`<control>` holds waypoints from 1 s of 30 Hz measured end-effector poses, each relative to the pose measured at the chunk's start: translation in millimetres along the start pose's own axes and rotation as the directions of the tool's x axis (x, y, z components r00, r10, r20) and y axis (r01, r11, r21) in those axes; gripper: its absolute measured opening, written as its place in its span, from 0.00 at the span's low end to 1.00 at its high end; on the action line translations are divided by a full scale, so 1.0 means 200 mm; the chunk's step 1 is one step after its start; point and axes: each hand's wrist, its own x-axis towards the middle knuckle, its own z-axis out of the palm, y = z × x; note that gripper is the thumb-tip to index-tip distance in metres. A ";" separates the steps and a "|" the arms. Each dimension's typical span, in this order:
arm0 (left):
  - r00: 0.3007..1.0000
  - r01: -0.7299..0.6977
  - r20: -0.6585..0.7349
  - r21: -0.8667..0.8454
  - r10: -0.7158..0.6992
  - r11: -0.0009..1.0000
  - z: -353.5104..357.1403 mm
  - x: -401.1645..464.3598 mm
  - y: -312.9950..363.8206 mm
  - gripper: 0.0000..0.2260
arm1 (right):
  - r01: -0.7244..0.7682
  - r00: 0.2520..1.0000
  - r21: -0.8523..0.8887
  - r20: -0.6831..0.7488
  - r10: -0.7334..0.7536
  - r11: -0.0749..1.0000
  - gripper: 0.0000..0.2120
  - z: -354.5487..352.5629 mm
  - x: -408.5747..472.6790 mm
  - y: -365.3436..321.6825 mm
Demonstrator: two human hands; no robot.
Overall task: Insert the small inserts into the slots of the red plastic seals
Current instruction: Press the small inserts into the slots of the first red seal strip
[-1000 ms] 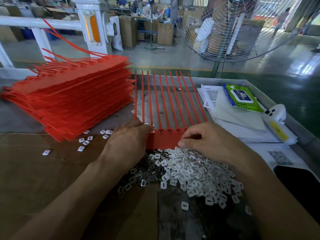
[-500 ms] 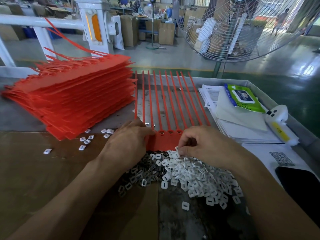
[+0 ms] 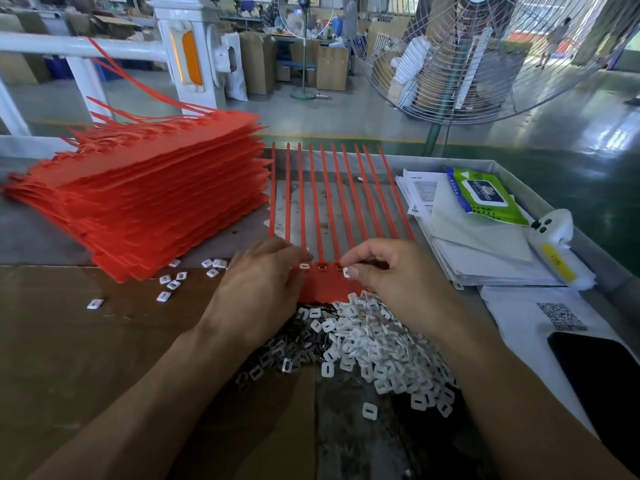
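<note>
A flat strip of red plastic seals lies in front of me, its long tails fanning away across the table. One white insert sits in a slot near my left fingertips; the slot beside it is empty. My left hand rests flat on the strip's left part. My right hand pinches a small white insert between thumb and forefinger, just above the strip's right slots. A heap of loose white inserts lies right below the strip.
A tall stack of red seal strips fills the table's left. A few stray inserts lie by it. Papers, a green wipes pack, a white device and a dark phone sit right. A big fan stands behind.
My right hand has lifted from the heap's edge up to the strip's slots with one insert pinched. A white insert now shows in a slot by my left fingers.
</note>
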 end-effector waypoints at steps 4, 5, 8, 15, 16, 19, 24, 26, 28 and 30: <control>0.992 -0.104 -0.085 -0.178 0.090 0.978 -0.01 -0.01 0.07 0.12 | -0.043 0.999 0.148 -0.006 0.045 0.988 0.07 0.01 0.00 -0.02; 0.987 -0.146 -0.088 -0.184 0.131 0.972 -0.01 -0.01 0.09 0.12 | -0.044 0.999 0.173 0.000 0.044 0.984 0.06 0.01 -0.01 -0.03; 0.975 -0.202 -0.126 -0.173 0.181 0.964 -0.01 -0.02 0.12 0.10 | -0.037 0.999 0.211 0.031 0.032 0.977 0.06 0.02 -0.01 -0.04; 0.974 -0.176 -0.186 -0.247 0.132 0.953 0.02 0.00 0.09 0.05 | -0.029 0.999 0.266 0.037 0.020 0.963 0.05 0.02 -0.02 -0.05; 0.976 -0.155 -0.194 -0.284 0.101 0.946 0.02 0.00 0.09 0.05 | -0.022 0.999 0.260 0.043 0.011 0.965 0.04 0.02 -0.02 -0.05; 0.978 -0.135 -0.196 -0.334 0.071 0.933 0.03 -0.01 0.08 0.04 | -0.014 0.999 0.202 0.044 0.006 0.979 0.05 0.02 -0.03 -0.05; 0.973 -0.133 -0.225 -0.358 0.053 0.924 0.05 0.00 0.08 0.03 | 0.001 1.000 0.131 0.031 -0.005 0.991 0.07 0.04 -0.02 -0.06; 0.974 -0.136 -0.221 -0.353 0.059 0.926 0.05 0.00 0.08 0.04 | 0.000 1.000 0.135 0.016 -0.002 0.991 0.07 0.05 -0.02 -0.06; 0.975 -0.123 -0.215 -0.333 0.051 0.935 0.05 -0.01 0.09 0.06 | 0.008 1.000 0.140 0.001 -0.008 0.990 0.07 0.05 -0.02 -0.05; 0.976 -0.112 -0.213 -0.308 0.046 0.945 0.05 -0.01 0.09 0.08 | 0.016 1.000 0.139 -0.003 -0.016 0.990 0.07 0.05 -0.02 -0.05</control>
